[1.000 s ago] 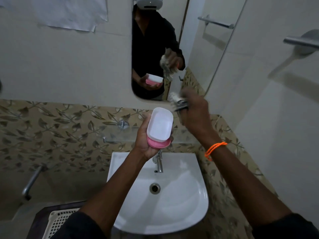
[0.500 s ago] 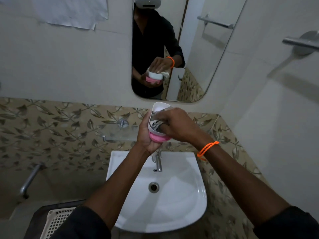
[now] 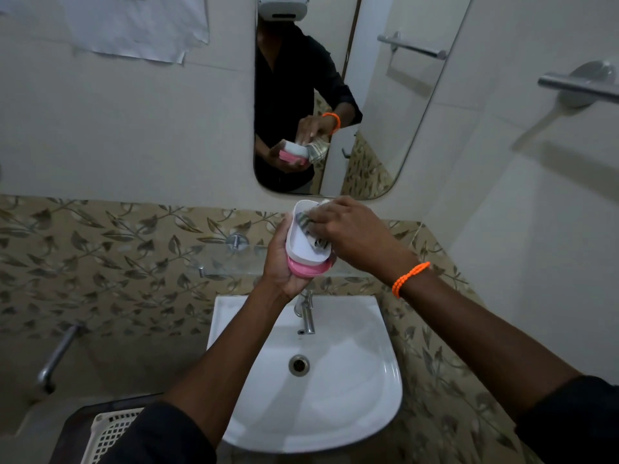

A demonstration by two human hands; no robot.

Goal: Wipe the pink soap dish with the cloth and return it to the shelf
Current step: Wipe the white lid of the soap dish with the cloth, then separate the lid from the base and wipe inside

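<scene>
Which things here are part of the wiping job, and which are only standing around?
Part of the job:
- soap dish, held by the left hand
- cloth, pressed into it by the right hand
- glass shelf

Only around:
- sink
- tap
- mirror
- basket

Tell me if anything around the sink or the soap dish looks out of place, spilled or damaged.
Nothing stands out. The left hand holds the soap dish tilted above the sink, while the right hand presses the cloth into its white tray. No spill or crack shows in the basin. The paper on the wall is creased.
</scene>
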